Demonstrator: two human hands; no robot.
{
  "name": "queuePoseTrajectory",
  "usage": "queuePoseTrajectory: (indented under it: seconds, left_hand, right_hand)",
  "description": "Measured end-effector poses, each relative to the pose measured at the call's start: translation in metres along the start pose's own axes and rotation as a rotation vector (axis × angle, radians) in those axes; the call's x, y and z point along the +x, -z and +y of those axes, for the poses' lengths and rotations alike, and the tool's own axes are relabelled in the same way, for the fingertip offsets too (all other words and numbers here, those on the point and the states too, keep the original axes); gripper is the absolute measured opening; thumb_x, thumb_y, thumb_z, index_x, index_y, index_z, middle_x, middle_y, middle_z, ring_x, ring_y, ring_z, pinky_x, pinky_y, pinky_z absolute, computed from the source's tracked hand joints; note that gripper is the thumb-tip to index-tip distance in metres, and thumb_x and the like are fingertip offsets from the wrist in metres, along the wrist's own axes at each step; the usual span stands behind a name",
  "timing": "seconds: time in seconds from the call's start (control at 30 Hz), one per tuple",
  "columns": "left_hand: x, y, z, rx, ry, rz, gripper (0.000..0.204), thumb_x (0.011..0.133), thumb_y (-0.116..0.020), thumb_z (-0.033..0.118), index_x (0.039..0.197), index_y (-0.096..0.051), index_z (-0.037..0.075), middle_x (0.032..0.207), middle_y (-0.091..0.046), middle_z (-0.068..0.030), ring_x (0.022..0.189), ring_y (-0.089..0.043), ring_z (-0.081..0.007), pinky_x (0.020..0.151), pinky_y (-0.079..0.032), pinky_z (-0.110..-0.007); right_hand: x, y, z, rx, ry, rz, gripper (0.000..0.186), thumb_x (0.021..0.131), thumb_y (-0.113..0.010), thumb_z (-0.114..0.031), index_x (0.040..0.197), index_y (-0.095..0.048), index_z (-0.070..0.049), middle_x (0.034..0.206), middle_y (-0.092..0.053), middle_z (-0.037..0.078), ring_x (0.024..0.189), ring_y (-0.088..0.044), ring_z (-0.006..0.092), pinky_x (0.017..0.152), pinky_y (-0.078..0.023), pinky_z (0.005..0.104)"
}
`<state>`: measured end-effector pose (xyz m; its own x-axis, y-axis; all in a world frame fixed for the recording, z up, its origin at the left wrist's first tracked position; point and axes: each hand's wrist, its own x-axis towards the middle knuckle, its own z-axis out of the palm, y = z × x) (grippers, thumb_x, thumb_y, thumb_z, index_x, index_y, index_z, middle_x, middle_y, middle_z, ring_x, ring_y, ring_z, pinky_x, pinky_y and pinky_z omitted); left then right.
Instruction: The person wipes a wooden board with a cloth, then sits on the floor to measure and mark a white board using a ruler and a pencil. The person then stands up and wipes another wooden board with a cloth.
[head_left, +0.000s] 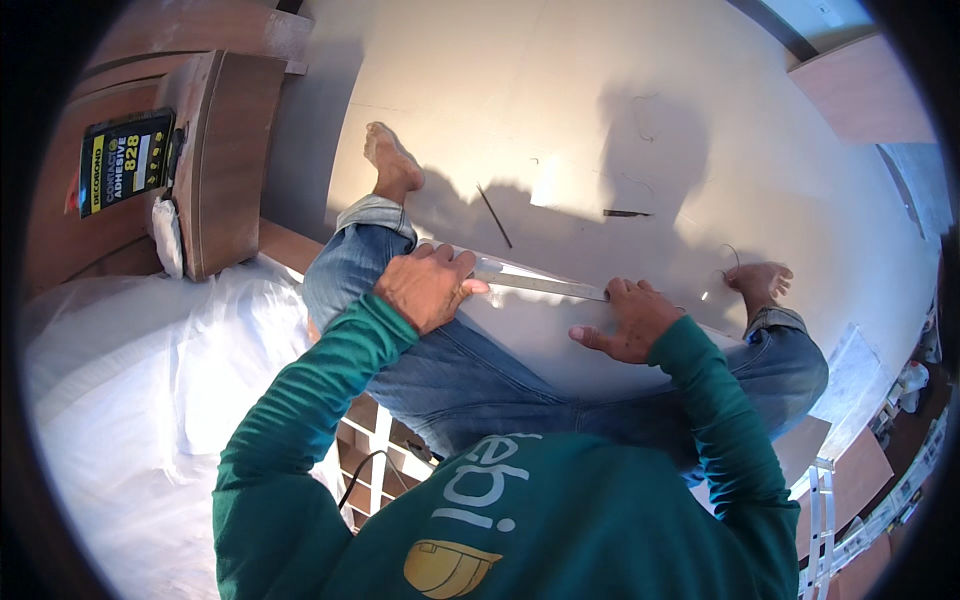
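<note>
A straight metal strip [540, 284], flat and narrow like a ruler, spans the gap between my hands. It lies along the far side of a pale sheet [530, 335] in front of my lap, between my spread legs. My left hand [428, 285] is closed over the strip's left end, with the thumb on the near side. At the other end, my right hand [632, 320] curls its fingers over the strip and far edge, while its thumb stretches left over the sheet. Whether the fingers reach underneath is hidden.
On the pale surface ahead lie a thin dark rod [495, 216] and a short dark strip [627, 213]. A black-and-yellow tin [127, 160] stands at left by a brown wooden box [235, 165]. Clear plastic sheeting [150, 370] covers the lower left; a ladder [820, 520] stands at lower right.
</note>
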<state>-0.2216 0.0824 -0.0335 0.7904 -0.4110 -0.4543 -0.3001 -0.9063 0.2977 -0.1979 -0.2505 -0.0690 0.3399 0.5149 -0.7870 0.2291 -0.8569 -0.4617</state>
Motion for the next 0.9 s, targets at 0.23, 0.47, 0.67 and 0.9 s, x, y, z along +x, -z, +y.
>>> queuePoseTrajectory:
  seconds: [0.23,0.47,0.67,0.9]
  left_hand:
    - [0.001,0.009,0.0,0.034,-0.006,-0.021,0.068,0.105,-0.038,0.064,0.097,-0.069,0.005,0.082,-0.069,-0.0182,0.08,-0.072,-0.0365,0.068,-0.06,-0.047]
    - [0.022,-0.002,-0.011,0.0,0.07,-0.114,0.077,0.104,-0.03,0.071,0.097,-0.072,0.006,0.085,-0.072,-0.0191,0.083,-0.074,-0.038,0.071,-0.06,-0.05]
    - [0.013,0.001,-0.019,0.055,0.074,-0.089,0.078,0.105,-0.028,0.07,0.099,-0.073,0.007,0.085,-0.073,-0.0171,0.084,-0.074,-0.0367,0.073,-0.06,-0.051]
    - [0.016,0.012,-0.045,-0.001,0.113,-0.215,0.08,0.105,-0.026,0.07,0.102,-0.072,0.004,0.088,-0.073,-0.0204,0.088,-0.073,-0.0406,0.078,-0.058,-0.054]
  right_hand:
    - [0.006,-0.011,0.01,0.174,0.028,0.053,0.109,0.083,-0.048,-0.093,0.123,-0.058,0.008,0.11,-0.066,0.03,0.115,-0.064,0.0411,0.099,-0.052,0.0539]
    - [0.026,0.011,0.009,0.227,0.031,-0.171,0.118,0.079,-0.048,-0.097,0.123,-0.056,0.012,0.11,-0.067,0.033,0.112,-0.067,0.0449,0.098,-0.052,0.055]
    - [0.029,0.01,0.003,0.184,0.081,-0.149,0.115,0.082,-0.048,-0.095,0.125,-0.055,0.012,0.116,-0.064,0.036,0.118,-0.064,0.0454,0.1,-0.051,0.0519]
    - [0.055,0.014,-0.017,0.322,0.062,-0.202,0.12,0.08,-0.054,-0.093,0.131,-0.052,0.015,0.123,-0.063,0.035,0.116,-0.063,0.0453,0.101,-0.051,0.0493]
